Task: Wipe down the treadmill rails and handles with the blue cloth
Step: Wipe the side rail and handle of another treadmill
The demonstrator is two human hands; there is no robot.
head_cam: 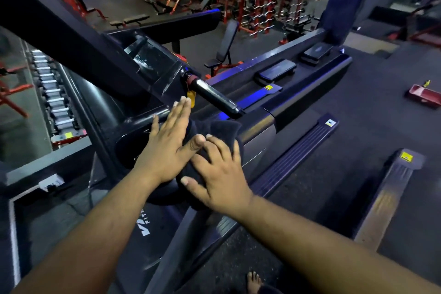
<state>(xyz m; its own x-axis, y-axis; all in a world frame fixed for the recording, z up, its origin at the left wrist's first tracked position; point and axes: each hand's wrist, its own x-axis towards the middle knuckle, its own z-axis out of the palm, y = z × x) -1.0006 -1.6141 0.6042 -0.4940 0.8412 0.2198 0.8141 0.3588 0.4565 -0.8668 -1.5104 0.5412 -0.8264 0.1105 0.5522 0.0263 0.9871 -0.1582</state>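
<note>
A dark blue cloth point(220, 130) lies bunched on the treadmill's right side rail point(259, 130), just below the black handle point(216, 96). My left hand point(168, 143) lies flat with straight fingers on the console's edge and the cloth's left part. My right hand point(218, 174) presses on the cloth from the near side, fingers spread and slightly bent over it. Most of the cloth is hidden under both hands. The treadmill console point(152, 62) sits beyond the hands, with a yellow safety tag point(191, 98) hanging by the handle.
The treadmill's belt deck point(143, 229) runs below my arms. To the right lie another treadmill's foot rails point(300, 148) and black rubber floor. A red tray point(423, 95) sits on the floor at far right. Dumbbell racks and red gym frames fill the background. A bare foot point(254, 281) shows at the bottom.
</note>
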